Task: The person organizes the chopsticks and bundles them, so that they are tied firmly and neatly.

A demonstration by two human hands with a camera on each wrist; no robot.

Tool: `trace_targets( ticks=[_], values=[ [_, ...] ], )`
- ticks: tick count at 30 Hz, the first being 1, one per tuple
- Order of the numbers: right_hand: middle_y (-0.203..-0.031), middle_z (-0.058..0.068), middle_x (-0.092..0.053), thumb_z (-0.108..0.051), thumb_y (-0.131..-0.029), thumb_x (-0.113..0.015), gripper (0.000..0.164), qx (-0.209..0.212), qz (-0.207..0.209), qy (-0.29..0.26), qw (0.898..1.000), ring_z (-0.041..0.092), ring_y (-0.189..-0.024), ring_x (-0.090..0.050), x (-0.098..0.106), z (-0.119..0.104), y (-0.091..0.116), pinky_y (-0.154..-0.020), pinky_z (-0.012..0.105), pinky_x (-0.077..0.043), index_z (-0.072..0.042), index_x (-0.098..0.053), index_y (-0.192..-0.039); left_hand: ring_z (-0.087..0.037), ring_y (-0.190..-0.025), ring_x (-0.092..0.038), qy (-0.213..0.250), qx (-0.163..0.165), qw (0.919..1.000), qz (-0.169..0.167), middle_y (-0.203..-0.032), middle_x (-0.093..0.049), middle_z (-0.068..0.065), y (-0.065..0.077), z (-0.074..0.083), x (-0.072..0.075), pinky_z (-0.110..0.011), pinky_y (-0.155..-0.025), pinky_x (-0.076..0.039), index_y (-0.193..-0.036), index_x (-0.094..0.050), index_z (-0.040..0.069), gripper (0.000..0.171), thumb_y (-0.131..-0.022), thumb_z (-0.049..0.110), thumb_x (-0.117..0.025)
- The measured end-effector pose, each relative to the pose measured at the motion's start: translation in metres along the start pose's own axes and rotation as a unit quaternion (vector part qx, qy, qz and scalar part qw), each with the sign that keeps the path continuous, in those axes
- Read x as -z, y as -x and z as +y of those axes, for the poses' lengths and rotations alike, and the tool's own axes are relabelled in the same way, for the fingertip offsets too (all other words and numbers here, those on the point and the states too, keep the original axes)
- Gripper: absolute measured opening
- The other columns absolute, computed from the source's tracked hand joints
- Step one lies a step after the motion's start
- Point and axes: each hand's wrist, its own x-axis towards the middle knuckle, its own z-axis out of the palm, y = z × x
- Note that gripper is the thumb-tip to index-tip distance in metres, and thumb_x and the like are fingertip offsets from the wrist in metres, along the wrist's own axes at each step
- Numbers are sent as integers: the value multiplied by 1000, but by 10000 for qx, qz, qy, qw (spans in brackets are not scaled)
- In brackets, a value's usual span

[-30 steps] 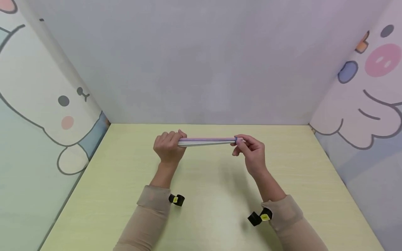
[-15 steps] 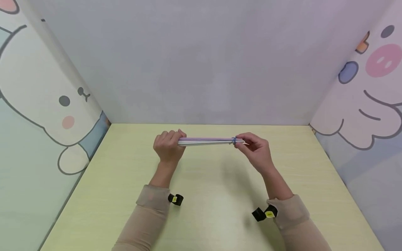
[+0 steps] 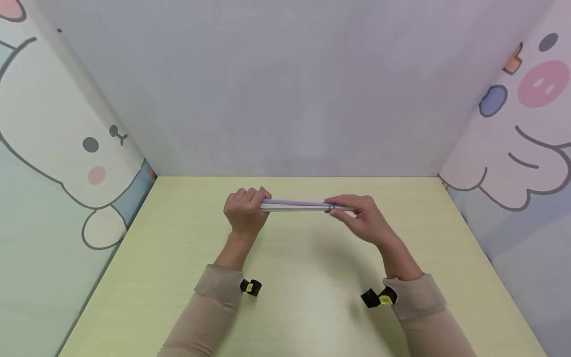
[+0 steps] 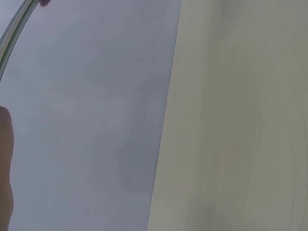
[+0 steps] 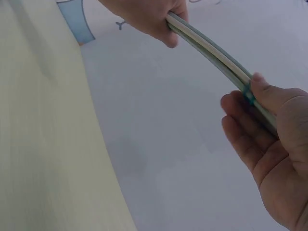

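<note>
A bundle of slim, straight sticks (image 3: 294, 206) in white, pale green and lilac is held level above the table. My left hand (image 3: 244, 212) grips its left end in a fist, its fingers wrapped round the sticks. Near the right end a thin blue band (image 3: 329, 207) goes round the bundle. My right hand (image 3: 368, 222) pinches there, thumb and fingers on either side. In the right wrist view the thumb (image 5: 269, 96) lies at the band (image 5: 248, 94), and the other fingers are half curled below. The left wrist view shows only the bundle's edge (image 4: 14, 36) and part of my left hand (image 4: 5, 168).
The pale yellow table (image 3: 294, 307) lies under both hands. A plain grey wall (image 3: 294, 99) rises at its far edge. Side walls carry cartoon animals (image 3: 53, 129). Black cameras are strapped at the left cuff (image 3: 251, 287) and the right cuff (image 3: 379, 297).
The blue band has slid from near the right tip toward my left hand, and more stick shows beyond it. My left hand has shifted slightly right with the bundle.
</note>
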Motion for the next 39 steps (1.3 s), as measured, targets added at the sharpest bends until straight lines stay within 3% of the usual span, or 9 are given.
trace_targets(
  ticks=[3,5,11,18,22,28,33,39],
  values=[
    [-106,14,-75,15,-79,-75,41,75,-172,482,9987,13,-91,-70,-5,0,-1,-77,17,-50,4,-70,-119,-20,-43,-39,40,-183,9998,-33,-53,-56,-3,0,1,-1,-34,-41,-32,-57,-52,10,27,-80,10,-66],
    [-109,16,-74,16,-76,-76,46,-4,29,534,9986,13,-95,-71,-6,0,0,-82,18,-51,5,-69,-120,-21,-43,-40,31,-157,9999,-39,-53,-56,-3,0,0,-1,-34,-41,-32,-57,-52,10,27,-80,10,-66],
    [-96,18,-73,25,-69,-76,38,42,711,293,9970,7,-84,-66,-6,-1,2,-68,16,-49,7,-72,-103,-22,-43,-41,-43,81,9999,-90,-53,-57,-4,2,-3,0,-36,-41,-34,-56,-51,9,28,-81,10,-65],
    [-97,13,-76,17,-69,-81,39,363,477,544,9967,17,-87,-73,-12,-3,-2,-78,19,-54,2,-76,-105,-20,-42,-38,84,-128,9999,41,-51,-54,-2,1,3,-1,-34,-41,-32,-56,-50,10,28,-79,8,-66],
    [-101,14,-76,12,-67,-85,45,420,610,795,9941,20,-89,-73,-11,-3,-2,-82,18,-53,2,-75,-109,-21,-42,-39,39,-89,10000,17,-52,-54,-3,1,2,-1,-34,-41,-32,-56,-50,10,28,-80,9,-65],
    [-92,12,-76,15,-67,-83,35,527,799,737,9927,20,-82,-73,-9,-4,-3,-77,19,-54,1,-77,-99,-21,-42,-40,7,-17,10000,41,-51,-54,-3,2,0,-2,-35,-41,-33,-56,-49,10,28,-80,9,-64],
    [-92,15,-76,19,-63,-83,40,814,731,733,9913,20,-74,-72,-13,-3,-6,-68,20,-55,5,-76,-100,-20,-42,-39,54,-59,9999,67,-51,-54,-2,0,6,-3,-34,-41,-33,-56,-50,10,27,-79,8,-65],
    [-95,10,-77,-1,-65,-91,44,848,424,1422,9853,20,-78,-74,-15,2,-3,-66,25,-55,1,-77,-107,-20,-43,-39,95,-315,9994,-60,-52,-55,-2,2,9,-2,-33,-41,-33,-57,-53,10,24,-77,7,-67]
  ],
)
